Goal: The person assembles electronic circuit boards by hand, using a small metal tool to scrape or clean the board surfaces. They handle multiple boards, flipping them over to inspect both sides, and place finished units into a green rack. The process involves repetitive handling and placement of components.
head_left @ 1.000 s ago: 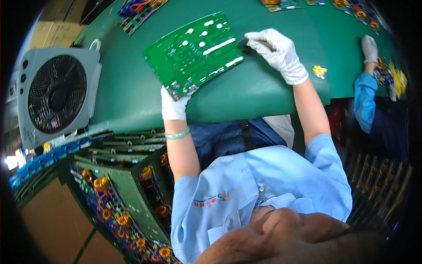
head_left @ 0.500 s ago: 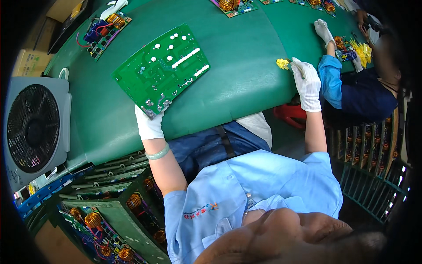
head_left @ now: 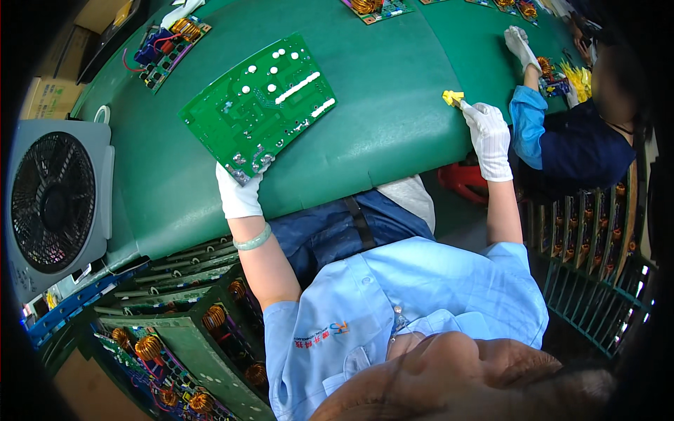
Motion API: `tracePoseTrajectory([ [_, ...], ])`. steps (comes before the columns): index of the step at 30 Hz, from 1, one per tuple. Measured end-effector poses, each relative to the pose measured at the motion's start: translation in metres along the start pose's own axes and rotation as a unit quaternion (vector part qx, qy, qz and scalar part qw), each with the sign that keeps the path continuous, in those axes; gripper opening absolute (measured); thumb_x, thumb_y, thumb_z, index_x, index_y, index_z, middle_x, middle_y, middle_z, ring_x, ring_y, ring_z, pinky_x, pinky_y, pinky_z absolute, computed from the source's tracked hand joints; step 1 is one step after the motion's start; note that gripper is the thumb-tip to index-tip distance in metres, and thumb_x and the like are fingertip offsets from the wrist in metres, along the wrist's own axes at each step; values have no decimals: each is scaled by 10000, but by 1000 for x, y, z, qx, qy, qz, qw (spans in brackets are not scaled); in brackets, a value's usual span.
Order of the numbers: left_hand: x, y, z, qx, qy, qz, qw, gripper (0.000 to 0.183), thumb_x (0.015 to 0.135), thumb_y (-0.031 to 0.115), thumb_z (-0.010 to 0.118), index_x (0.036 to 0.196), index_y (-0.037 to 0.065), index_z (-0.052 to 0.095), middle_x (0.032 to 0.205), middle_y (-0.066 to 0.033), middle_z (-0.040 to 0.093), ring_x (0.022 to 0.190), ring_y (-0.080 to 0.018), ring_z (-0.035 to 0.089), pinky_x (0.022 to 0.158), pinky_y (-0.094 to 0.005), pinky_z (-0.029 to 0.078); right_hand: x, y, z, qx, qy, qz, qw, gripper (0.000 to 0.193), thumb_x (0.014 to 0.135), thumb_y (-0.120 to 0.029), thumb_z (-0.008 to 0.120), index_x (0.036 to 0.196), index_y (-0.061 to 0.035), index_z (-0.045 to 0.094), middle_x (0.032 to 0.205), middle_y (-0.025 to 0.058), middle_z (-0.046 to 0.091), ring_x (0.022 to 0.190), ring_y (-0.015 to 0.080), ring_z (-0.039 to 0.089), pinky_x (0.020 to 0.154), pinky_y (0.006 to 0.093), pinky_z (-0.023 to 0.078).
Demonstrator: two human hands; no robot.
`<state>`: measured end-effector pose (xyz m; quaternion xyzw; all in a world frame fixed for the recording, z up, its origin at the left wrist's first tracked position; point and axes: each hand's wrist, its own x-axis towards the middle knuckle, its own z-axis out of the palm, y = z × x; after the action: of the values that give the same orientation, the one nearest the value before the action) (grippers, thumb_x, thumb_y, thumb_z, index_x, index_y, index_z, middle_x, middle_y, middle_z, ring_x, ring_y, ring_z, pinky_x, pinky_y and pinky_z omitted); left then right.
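A green circuit board (head_left: 253, 105) is tilted up above the table, its solder side with white dabs and strips facing me. My left hand (head_left: 239, 195), in a white glove, grips the board's lower corner; the board hides most of its fingers. Off to the right, my gloved right hand (head_left: 486, 140) is closed in a pinch on a short, thin stub. At the tip of that stub sits a small crumpled yellow piece (head_left: 453, 97). Whether the stub is a tool or part of the yellow piece is too small to tell.
A green mat (head_left: 379, 91) covers the table. Assembled boards with copper coils (head_left: 168, 50) lie along its far side. A grey fan (head_left: 56, 200) stands at left. Racks of boards (head_left: 161, 351) flank me below. At right, a co-worker's gloved hand (head_left: 520, 48) is near another board.
My right hand has turned slightly and dipped a little, and the yellow piece shows from another side. The board in my left hand has hardly moved.
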<state>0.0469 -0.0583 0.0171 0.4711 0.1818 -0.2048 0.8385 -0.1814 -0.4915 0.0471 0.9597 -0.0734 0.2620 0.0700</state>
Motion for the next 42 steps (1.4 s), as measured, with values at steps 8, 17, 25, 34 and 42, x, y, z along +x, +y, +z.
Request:
tracePoseTrajectory([
  [8,-3,0,-1,-44,-21,-20,999,374,1024,322,494,1257,49,602,1177,-169,680,962,-342,690,744,-516,586,3,0,0,225,67,101,967,178,952,-81,708,1112,-8,685,1057,134,748,873,207,725,771,302,579],
  [17,-4,8,8,-45,-7,-56,997,404,1040,363,459,1257,53,603,1210,-182,664,1023,-374,668,819,-572,567,130,-119,24,611,-19,89,786,348,1027,-173,637,1315,11,575,988,86,718,668,61,546,603,212,465],
  [25,-13,6,17,22,61,-4,998,457,1027,345,381,1233,-36,527,1097,-279,615,745,-361,585,495,-386,471,188,-157,83,731,-140,239,623,312,971,-243,677,1180,-15,718,821,-16,678,653,90,553,625,263,478],
  [34,-20,3,-3,101,-2,31,994,447,1047,364,440,1351,66,576,1307,-174,641,1129,-380,653,878,-599,557,181,-169,64,648,-261,199,687,473,920,-393,753,1226,-33,722,765,-74,541,629,26,420,554,212,331],
  [42,-31,6,14,161,-27,86,983,458,1063,357,419,1363,34,546,1299,-193,636,1083,-373,679,770,-536,618,178,-164,73,646,-252,191,695,534,904,-438,758,1247,-31,718,662,-60,486,580,25,405,520,213,302],
])
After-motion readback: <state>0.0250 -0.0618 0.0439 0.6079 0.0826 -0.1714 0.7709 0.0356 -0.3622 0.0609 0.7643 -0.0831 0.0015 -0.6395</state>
